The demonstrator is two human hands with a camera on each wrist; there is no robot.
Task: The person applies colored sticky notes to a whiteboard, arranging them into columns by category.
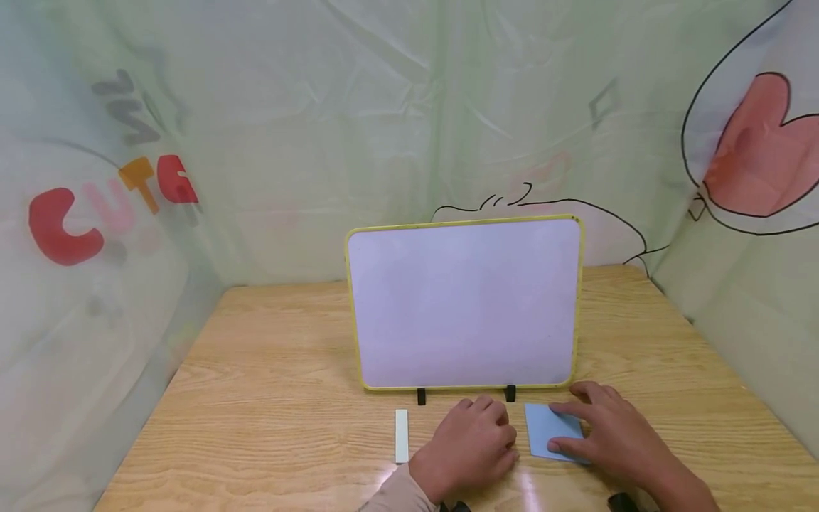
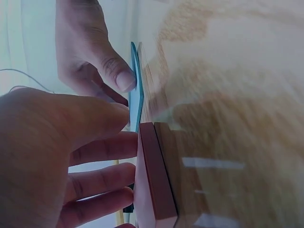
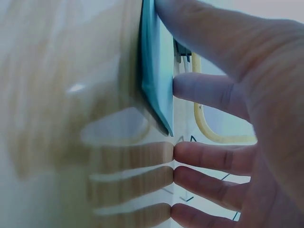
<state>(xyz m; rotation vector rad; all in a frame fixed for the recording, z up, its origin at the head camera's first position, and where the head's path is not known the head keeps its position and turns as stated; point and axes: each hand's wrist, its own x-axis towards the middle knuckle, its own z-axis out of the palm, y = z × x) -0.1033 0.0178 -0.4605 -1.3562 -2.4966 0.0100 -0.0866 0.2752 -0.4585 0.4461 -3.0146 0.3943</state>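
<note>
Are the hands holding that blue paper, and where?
The right hand pins the blue paper flat on the table, thumb and forefinger at its right edge. It isn't lifted. The left hand rests beside it.

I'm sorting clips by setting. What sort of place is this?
Probably a makeshift tabletop recording booth: a wooden table walled by pale printed plastic sheets, with a yellow-framed whiteboard propped on it.
</note>
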